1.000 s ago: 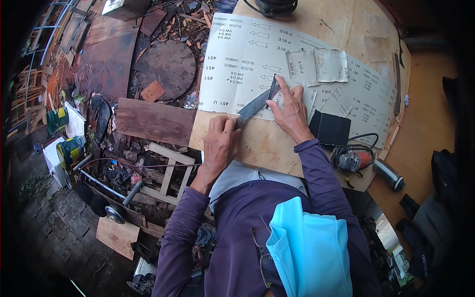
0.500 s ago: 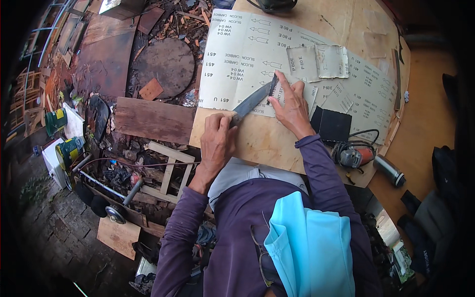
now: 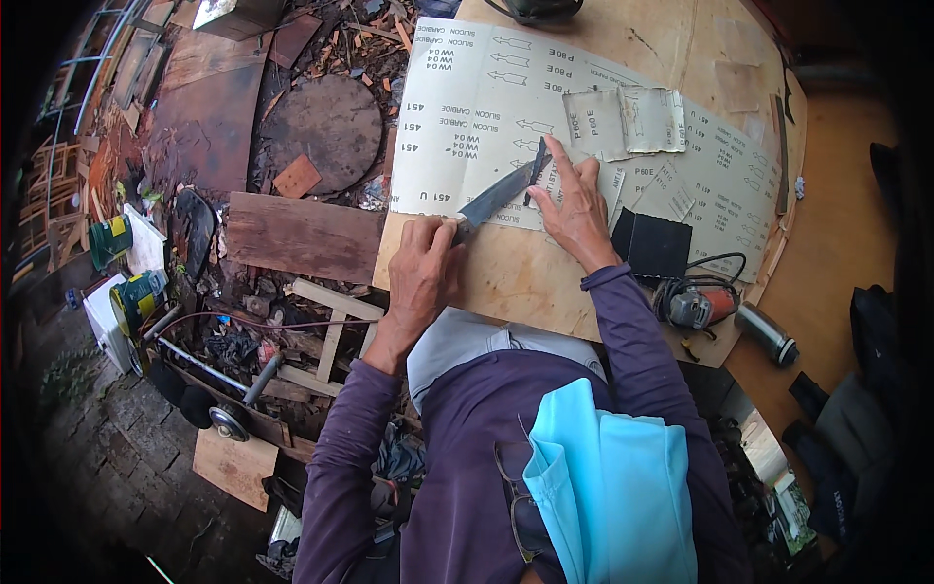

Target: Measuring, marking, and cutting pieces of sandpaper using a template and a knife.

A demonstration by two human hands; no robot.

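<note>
My left hand is closed round the handle of a knife at the near edge of a large pale-backed sandpaper sheet. The blade slants up to the right, its far end at a narrow dark folded edge of a sandpaper piece. My right hand presses down beside that edge, index finger and thumb stretched apart along it. Whether the piece beneath is separate from the big sheet is partly hidden by the hand. Just right of my right wrist lies a black sandpaper piece, grit side up.
The sheet lies on a wooden board. Smaller sandpaper pieces rest on it. At the right edge are a corded red-and-grey power tool and a metal flask. Planks and debris cover the ground at left.
My left hand and the knife have shifted slightly, and the blade now looks tilted onto a different angle. My right hand stays nearly in place.
</note>
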